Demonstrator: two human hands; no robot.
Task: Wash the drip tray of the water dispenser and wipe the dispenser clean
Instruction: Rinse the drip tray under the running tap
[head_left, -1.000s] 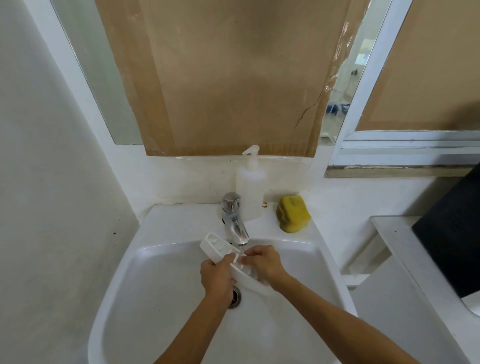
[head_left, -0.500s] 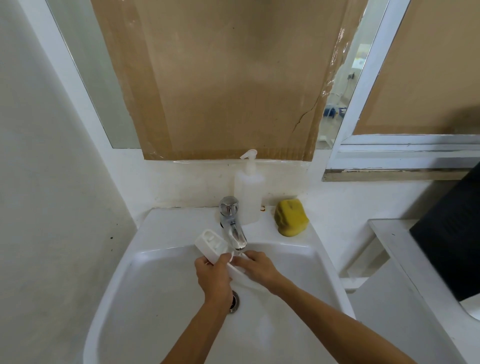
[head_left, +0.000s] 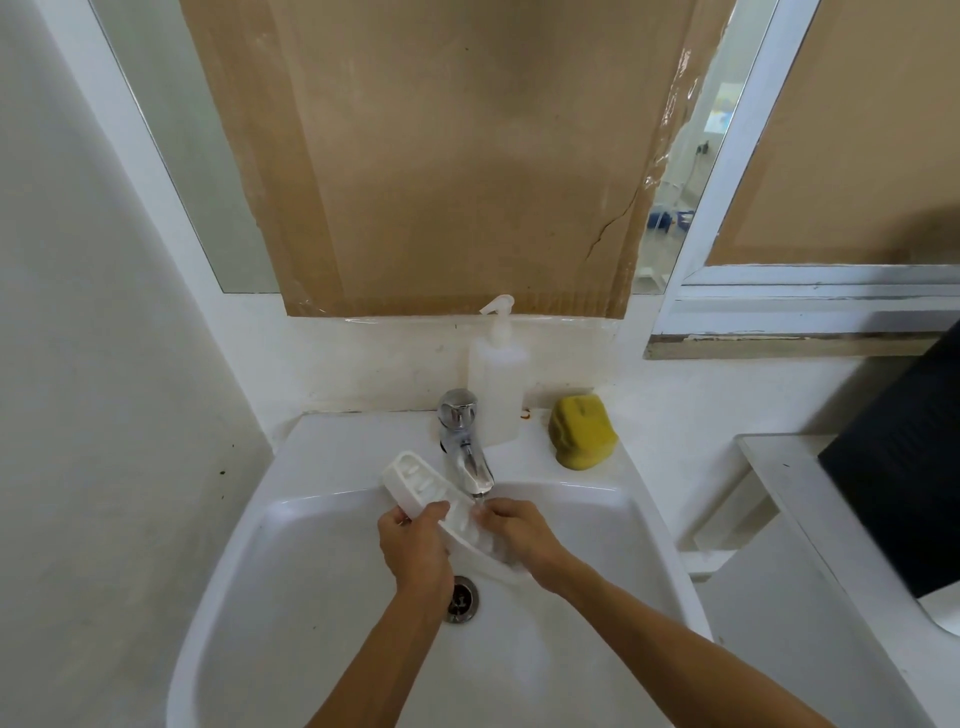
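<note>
Over the white ceramic sink basin (head_left: 311, 597), under the chrome tap (head_left: 462, 447), you hold the white plastic slotted drip tray (head_left: 421, 483) tilted, its far end up and left of the spout, its near end down toward the drain (head_left: 461, 597). A thin stream from the spout lands on the tray's middle, near your right fingertips. Your left hand (head_left: 415, 551) grips the tray's left edge, fingers curled round it. Your right hand (head_left: 514, 530) sits on the tray's right side, fingers bent on the surface; whether it's rubbing or pinching the rim you can't tell from here. Progress, as a judgement: you're in the rinse part of the wash, early to middle of the task. No suds visible on the tray. The yellow sponge (head_left: 584, 431) lies untouched on the sink ledge right of the tap, and the translucent white pump bottle (head_left: 498, 384) stands just behind the tap. Left to do: finish washing the tray, then wipe the dispenser, which isn't identifiable in view. Writing: none readable; the bottle shows no label, and the brown cardboard sheet (head_left: 457, 156) over the mirror is blank.
</note>
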